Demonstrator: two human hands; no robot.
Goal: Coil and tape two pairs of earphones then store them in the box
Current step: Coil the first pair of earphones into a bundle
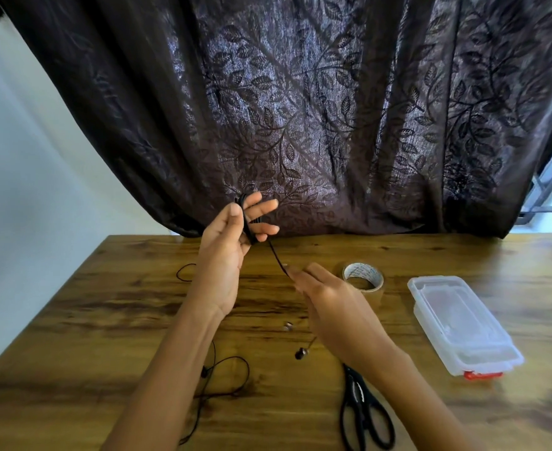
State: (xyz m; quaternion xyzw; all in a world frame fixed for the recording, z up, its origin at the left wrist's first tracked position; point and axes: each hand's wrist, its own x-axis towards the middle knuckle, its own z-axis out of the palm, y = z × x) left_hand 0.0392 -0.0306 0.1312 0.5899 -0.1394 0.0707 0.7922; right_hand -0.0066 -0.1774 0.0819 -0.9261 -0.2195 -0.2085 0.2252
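My left hand (pixel 232 236) is raised above the table with a black earphone cable (pixel 248 222) wound in loops around its spread fingers. From the coil a strand (pixel 276 258) runs down to my right hand (pixel 330 304), which pinches it between the fingertips. An earbud (pixel 300 354) dangles below my right hand, and a small metal piece (pixel 287 326) lies nearby. A second pair of black earphones (pixel 222 379) lies loose on the wooden table (pixel 105 320) under my left forearm. The clear plastic box (pixel 460 323), lid on, sits at the right.
A roll of brown tape (pixel 364 278) stands just behind my right hand. Black scissors (pixel 362 415) lie near the front edge under my right forearm. A dark leaf-patterned curtain (pixel 300 109) hangs behind the table, and a white wall is at left.
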